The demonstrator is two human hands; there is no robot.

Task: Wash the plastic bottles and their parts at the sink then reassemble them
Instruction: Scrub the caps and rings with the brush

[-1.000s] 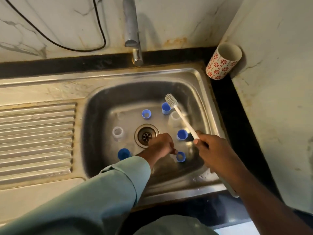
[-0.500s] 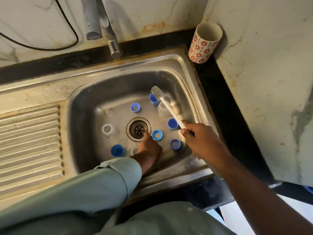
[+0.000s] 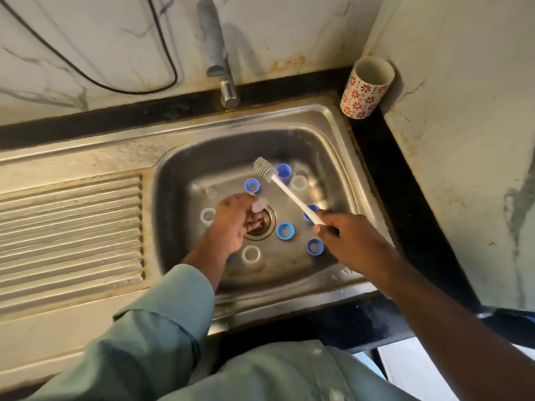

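Note:
Several blue caps lie in the steel sink [image 3: 341, 134], among them one [image 3: 252, 185] behind the drain and one [image 3: 285, 230] right of it. Small clear bottles [image 3: 251, 254] [image 3: 208, 215] [image 3: 298, 183] stand among them. My left hand [image 3: 236, 221] hovers over the drain [image 3: 265, 227], its curled fingers pinching a small clear plastic piece [image 3: 259, 204]. My right hand [image 3: 353, 241] grips the handle of a white bottle brush [image 3: 289, 192]; the bristle head [image 3: 265, 169] points to the back of the basin, above the caps.
The tap [image 3: 215, 53] stands behind the basin, with no water seen running. A red-flowered cup [image 3: 366, 88] sits in the back right corner on the black counter. A ribbed drainboard [image 3: 69, 227] lies to the left. A black cable [image 3: 139, 88] hangs on the wall.
My left hand has left the blue cap right of the drain, risen over the drain and now pinches a small clear piece. My right hand still holds the brush, its head swung slightly left.

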